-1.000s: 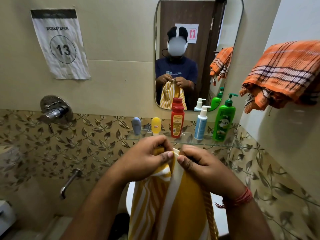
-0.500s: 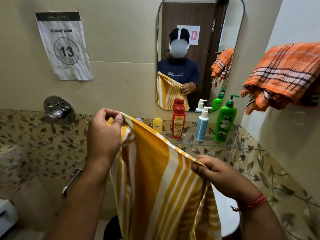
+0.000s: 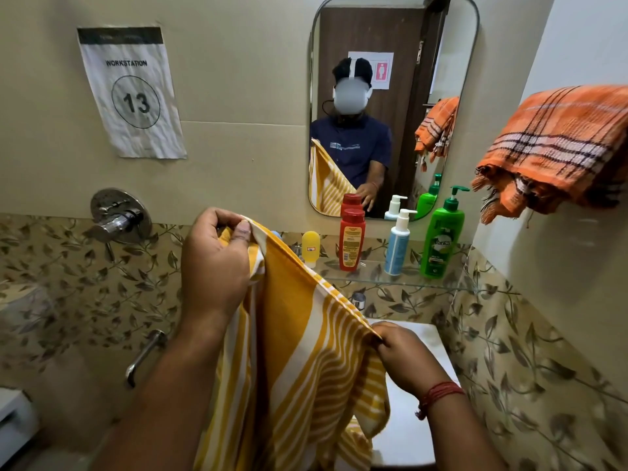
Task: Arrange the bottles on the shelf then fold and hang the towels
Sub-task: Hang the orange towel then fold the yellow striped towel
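Yellow striped towel (image 3: 299, 351) held out in front of the sink, top edge stretched on a slant between both hands. Left hand (image 3: 217, 263) raised, fingers and thumb curled, pinching the upper corner. Right hand (image 3: 404, 355) lower, near the white basin (image 3: 438, 338), fingers clenched round the other end of the edge. The rest of the cloth hangs loose below.

Bottles stand on the glass shelf (image 3: 390, 280) just beyond: yellow tube (image 3: 310, 247), red bottle (image 3: 352, 239), blue pump bottle (image 3: 397, 242), green pump bottle (image 3: 441, 239). Orange checked towel (image 3: 557, 147) already draped at the right wall.

Risks, as I judge them:
- Both grips are small pinches at the edge; one slip and the towel drops into the basin or to the floor.
- The edge sits uneven, one hand high, one low, so a fold made from here likely comes out skewed.
- The left corner is close to the shelf; a wide swing could topple the yellow tube or the red bottle.
- The hanging tail could catch the wall tap (image 3: 119, 220).
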`<state>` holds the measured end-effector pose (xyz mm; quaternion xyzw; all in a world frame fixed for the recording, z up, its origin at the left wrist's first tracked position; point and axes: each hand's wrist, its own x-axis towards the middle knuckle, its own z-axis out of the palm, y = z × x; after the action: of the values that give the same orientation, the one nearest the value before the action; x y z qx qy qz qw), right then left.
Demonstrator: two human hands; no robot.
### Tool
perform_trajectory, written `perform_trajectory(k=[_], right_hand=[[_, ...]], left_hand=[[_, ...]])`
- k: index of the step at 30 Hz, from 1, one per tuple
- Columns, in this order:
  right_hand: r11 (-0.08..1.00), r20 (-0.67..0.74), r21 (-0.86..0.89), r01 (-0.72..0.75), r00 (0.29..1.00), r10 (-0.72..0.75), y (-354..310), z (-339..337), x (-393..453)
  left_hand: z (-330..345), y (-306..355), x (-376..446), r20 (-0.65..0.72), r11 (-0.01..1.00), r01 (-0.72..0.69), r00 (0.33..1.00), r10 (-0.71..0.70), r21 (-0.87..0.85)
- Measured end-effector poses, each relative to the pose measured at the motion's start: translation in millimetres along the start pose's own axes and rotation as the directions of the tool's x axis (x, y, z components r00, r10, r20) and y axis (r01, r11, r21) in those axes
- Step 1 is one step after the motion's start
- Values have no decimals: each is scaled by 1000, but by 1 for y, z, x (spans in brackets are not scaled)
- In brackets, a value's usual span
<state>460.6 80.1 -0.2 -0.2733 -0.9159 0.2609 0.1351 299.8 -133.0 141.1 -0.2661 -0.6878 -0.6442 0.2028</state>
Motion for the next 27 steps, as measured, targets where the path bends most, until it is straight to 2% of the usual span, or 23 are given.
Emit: perform_trajectory(k=[3, 6, 7, 9, 11, 13, 14, 16, 18, 19, 22, 24, 27], right_hand=[[997, -6, -43, -70, 998, 70, 3, 7, 4], [996, -19, -45, -73, 997, 73, -8, 1, -1], [998, -30, 32, -54, 998, 55, -16, -5, -4], [949, -30, 311, 48, 999, -40, -42, -18, -13], [793, -30, 583, 179, 980, -199, -76, -31, -20], [664, -81, 694, 280, 946, -315, -106, -41, -23], [653, -115, 681, 330, 930, -350, -117, -44, -21], [721, -172, 559, 409, 908, -381, -131, -44, -15], [783, -234, 454, 425, 905, -356, -130, -39, -7], [777, -269, 471, 418, 907, -324, -127, -36, -4], [669, -338, 591, 450, 892, -302, -120, -26, -4], [562, -286, 705, 433, 898, -333, -117, -21, -5], [452, -208, 810, 373, 904, -373, -115, -18, -7]], left_hand=[[-1, 2, -4, 24, 1000, -9, 1000, 9, 4], [-3, 5, -6, 104, 1000, -1, 995, 1, -6], [-3, 6, -6, 140, 1000, -3, 990, 3, 0], [-1, 9, -8, 226, 1000, -11, 974, 7, 16], [1, 12, -13, 330, 1000, -11, 944, 5, 16], [4, 14, -17, 425, 999, -27, 905, 14, 25], [6, 13, -18, 464, 998, -46, 886, 25, 33], [7, 12, -18, 516, 996, -83, 855, 54, 34], [5, 12, -16, 539, 995, -96, 839, 73, 14], [3, 12, -14, 548, 995, -95, 833, 78, 3], [-2, 13, -14, 583, 994, -114, 808, 91, 2], [-4, 13, -13, 617, 992, -124, 781, 99, -2], [-11, 16, -10, 712, 991, -134, 695, 100, -8]])
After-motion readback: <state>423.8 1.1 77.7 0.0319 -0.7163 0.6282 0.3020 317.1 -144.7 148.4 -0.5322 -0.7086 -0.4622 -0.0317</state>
